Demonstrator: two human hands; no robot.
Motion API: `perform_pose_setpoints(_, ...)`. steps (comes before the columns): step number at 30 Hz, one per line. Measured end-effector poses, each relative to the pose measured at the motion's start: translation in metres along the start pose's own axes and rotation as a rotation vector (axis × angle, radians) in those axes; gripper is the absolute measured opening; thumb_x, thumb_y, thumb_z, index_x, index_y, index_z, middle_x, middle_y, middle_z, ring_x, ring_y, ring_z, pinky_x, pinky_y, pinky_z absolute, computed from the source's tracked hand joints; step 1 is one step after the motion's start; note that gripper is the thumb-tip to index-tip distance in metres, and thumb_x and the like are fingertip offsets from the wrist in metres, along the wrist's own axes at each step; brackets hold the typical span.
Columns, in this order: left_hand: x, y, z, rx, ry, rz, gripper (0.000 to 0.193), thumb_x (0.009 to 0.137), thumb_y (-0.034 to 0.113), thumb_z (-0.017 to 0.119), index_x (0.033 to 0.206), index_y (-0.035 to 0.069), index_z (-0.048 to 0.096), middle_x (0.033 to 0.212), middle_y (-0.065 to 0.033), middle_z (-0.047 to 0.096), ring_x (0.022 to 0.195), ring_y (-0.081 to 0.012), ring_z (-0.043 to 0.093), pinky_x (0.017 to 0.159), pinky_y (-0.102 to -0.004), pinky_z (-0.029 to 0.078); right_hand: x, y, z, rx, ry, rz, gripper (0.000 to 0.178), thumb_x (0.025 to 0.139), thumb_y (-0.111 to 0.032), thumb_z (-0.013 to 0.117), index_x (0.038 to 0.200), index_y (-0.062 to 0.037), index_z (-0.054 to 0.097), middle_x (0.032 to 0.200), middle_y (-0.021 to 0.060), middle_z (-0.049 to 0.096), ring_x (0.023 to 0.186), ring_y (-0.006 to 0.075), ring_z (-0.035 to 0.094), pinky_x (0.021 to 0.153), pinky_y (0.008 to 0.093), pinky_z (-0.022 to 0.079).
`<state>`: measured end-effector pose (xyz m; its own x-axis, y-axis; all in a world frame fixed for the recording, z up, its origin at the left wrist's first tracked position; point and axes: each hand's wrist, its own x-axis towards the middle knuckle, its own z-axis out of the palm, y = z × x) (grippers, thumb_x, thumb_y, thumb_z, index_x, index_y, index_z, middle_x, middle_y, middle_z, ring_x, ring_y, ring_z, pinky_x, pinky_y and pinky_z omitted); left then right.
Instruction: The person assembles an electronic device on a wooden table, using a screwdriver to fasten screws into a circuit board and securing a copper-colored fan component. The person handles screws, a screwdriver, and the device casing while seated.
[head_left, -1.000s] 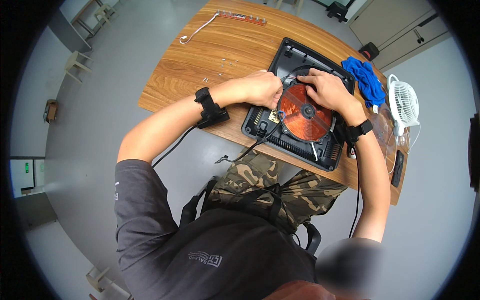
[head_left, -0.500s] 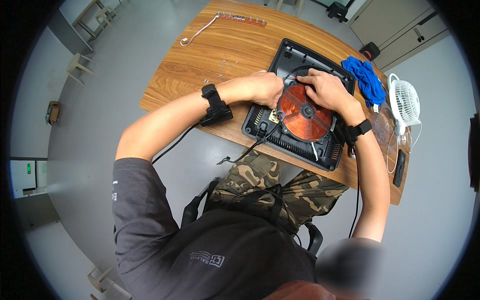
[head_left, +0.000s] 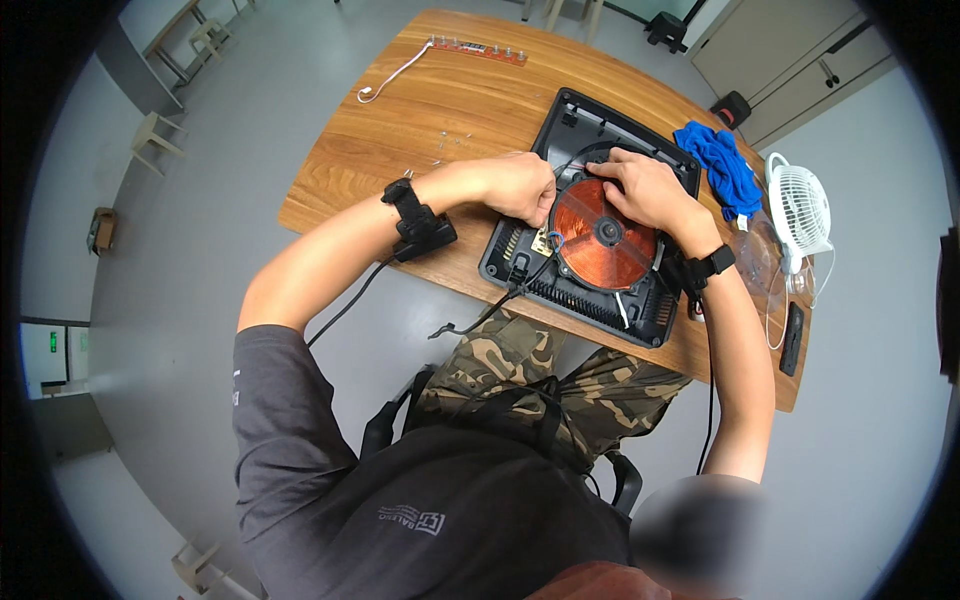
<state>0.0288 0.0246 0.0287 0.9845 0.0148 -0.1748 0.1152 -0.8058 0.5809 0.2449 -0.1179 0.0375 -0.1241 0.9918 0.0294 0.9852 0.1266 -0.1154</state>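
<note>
A wooden table (head_left: 400, 160) carries an opened black cooker base (head_left: 590, 230) near its front edge, a blue cloth (head_left: 722, 165) and a white fan (head_left: 800, 208) to the right, and a red strip (head_left: 478, 48) at the far edge.

Change across the sequence: the left forearm rotates slightly, so the black wrist-worn device (head_left: 418, 222) sits a little further toward the near edge of the wooden table (head_left: 400, 130) than one second ago. The left hand (head_left: 520, 187) draws marginally closer to the rim of the round copper-coloured coil (head_left: 604, 234) inside the opened black cooker housing (head_left: 640, 310). The right hand (head_left: 648, 190) shifts its fingertips fractionally along the coil's far edge.
</note>
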Motion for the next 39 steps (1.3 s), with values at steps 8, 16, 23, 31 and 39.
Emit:
perform_pose_setpoints(8, -0.009, -0.014, -0.024, -0.022, 0.167, 0.110, 0.013, 0.084, 0.009, 0.075, 0.095, 0.001, 0.078, 0.088, -0.0106, 0.072, 0.080, -0.0205, 0.070, 0.074, -0.0323, 0.056, 0.000, 0.000, -0.002, 0.004, -0.002, 0.002, 0.036, 0.092, -0.018, 0.058, 0.123, -0.0099, 0.074, 0.101, 0.0114, 0.065, 0.100, 0.0333, 0.068, 0.085, 0.0453, 0.057)
perform_pose_setpoints(16, -0.014, -0.023, -0.026, 0.001, 0.196, 0.039, 0.013, 0.083, 0.007, 0.076, 0.095, 0.001, 0.075, 0.088, -0.0104, 0.069, 0.081, -0.0210, 0.069, 0.075, -0.0338, 0.057, -0.001, 0.003, 0.000, 0.035, 0.004, -0.016, 0.035, 0.093, -0.018, 0.058, 0.124, -0.0094, 0.073, 0.102, 0.0124, 0.065, 0.101, 0.0333, 0.067, 0.087, 0.0448, 0.057)
perform_pose_setpoints(23, -0.009, -0.024, -0.022, 0.145, 0.235, 0.064, 0.013, 0.086, 0.012, 0.074, 0.095, 0.002, 0.075, 0.088, -0.0120, 0.070, 0.080, -0.0261, 0.069, 0.077, -0.0369, 0.057, -0.001, 0.004, 0.004, 0.018, -0.014, -0.015, 0.038, 0.093, -0.018, 0.058, 0.128, -0.0088, 0.071, 0.108, 0.0155, 0.065, 0.104, 0.0362, 0.066, 0.094, 0.0462, 0.054)
perform_pose_setpoints(31, -0.012, -0.026, -0.030, 0.212, 0.249, 0.026, 0.022, 0.089, 0.015, 0.071, 0.106, 0.003, 0.078, 0.102, -0.0168, 0.076, 0.095, -0.0327, 0.072, 0.089, -0.0414, 0.057, -0.009, 0.012, 0.007, 0.138, -0.009, -0.047, 0.043, 0.093, -0.011, 0.060, 0.136, -0.0062, 0.063, 0.118, 0.0179, 0.063, 0.111, 0.0375, 0.062, 0.101, 0.0429, 0.051)
perform_pose_setpoints(39, -0.035, -0.077, -0.063, 0.109, 0.297, -0.199, 0.027, 0.093, 0.015, 0.067, 0.113, 0.000, 0.075, 0.103, -0.0163, 0.078, 0.098, -0.0295, 0.075, 0.091, -0.0376, 0.057, -0.014, 0.012, 0.005, 0.175, -0.012, -0.051, 0.046, 0.095, -0.009, 0.057, 0.141, -0.0059, 0.055, 0.125, 0.0182, 0.059, 0.122, 0.0383, 0.056, 0.108, 0.0451, 0.046)
